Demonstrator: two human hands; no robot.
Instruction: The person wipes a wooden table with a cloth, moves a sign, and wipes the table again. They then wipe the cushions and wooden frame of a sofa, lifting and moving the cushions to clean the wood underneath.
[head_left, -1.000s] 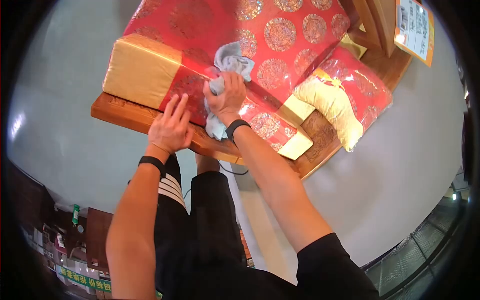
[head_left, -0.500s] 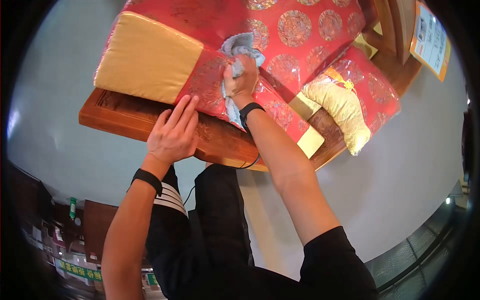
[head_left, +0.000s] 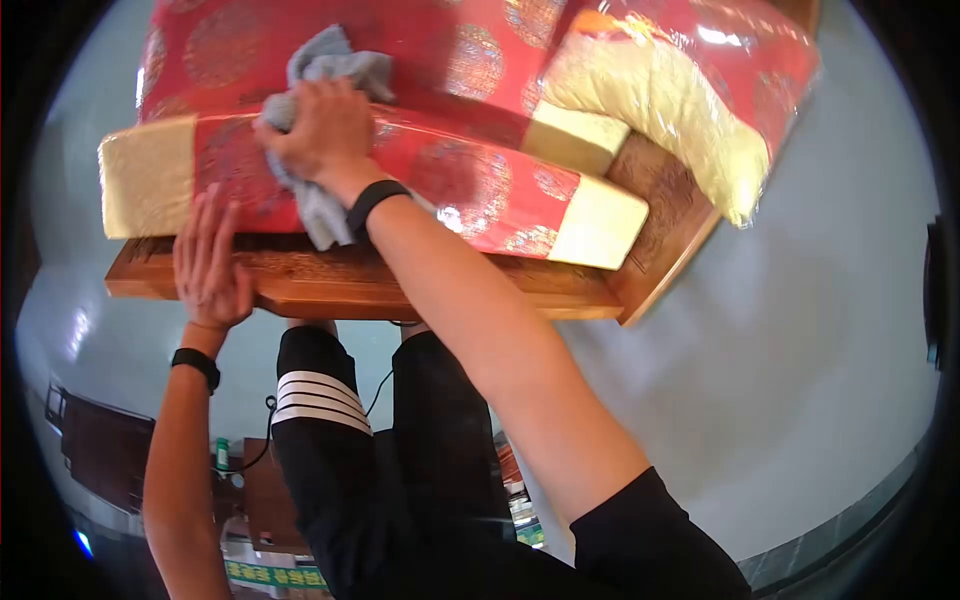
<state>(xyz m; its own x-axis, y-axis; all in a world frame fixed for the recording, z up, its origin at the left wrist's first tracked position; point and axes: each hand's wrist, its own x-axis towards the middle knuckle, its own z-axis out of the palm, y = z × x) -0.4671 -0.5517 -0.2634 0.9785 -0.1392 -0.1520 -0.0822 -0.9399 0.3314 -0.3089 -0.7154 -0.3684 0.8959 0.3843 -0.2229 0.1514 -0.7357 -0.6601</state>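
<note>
A grey cloth [head_left: 340, 66] is bunched under my right hand [head_left: 325, 130], whose fingers are closed over it. It presses on the front edge of a red seat cushion [head_left: 450, 180] with round gold patterns and yellow end panels, covered in shiny clear plastic. One end of the cloth hangs down the cushion's front face. My left hand [head_left: 212, 265] lies flat with fingers stretched out, its fingertips touching the cushion near the left yellow panel and its palm over the carved wooden seat edge [head_left: 400, 285].
A red and yellow pillow [head_left: 690, 110] in clear plastic rests at the right end of the wooden seat. Grey floor [head_left: 780, 330] surrounds the furniture. Behind my legs, a brown piece of furniture [head_left: 275, 490] and a green sign with writing [head_left: 275, 575] show.
My right hand has moved left along the cushion with the cloth. My left hand stays flat at the front edge. The view has turned, so the seat edge now runs nearly level.
</note>
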